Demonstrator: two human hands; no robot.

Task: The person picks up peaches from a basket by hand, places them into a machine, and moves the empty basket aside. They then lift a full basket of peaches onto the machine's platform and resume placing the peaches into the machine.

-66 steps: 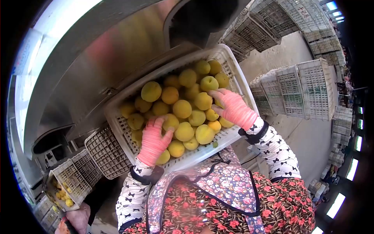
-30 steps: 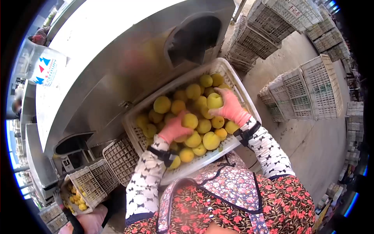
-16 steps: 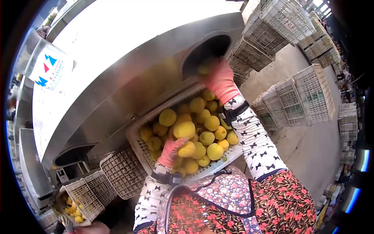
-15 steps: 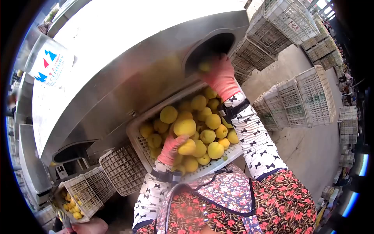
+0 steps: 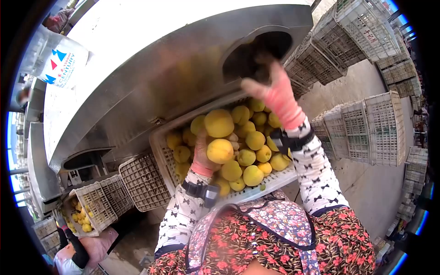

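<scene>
Now left hand (image 5: pixel 205 153) grips two peaches (image 5: pixel 219 136) above crate rim (image 5: pixel 158 146)

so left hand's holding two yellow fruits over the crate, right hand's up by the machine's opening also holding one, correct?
Not quite. In the head view the right hand is open and holds nothing by the machine's opening. The left hand does hold two yellow fruits over the crate.

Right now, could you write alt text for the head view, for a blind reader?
A pink-gloved left hand holds two yellow fruits above a white crate of fruit, while the open right hand is raised at a steel machine's dark opening.
</scene>
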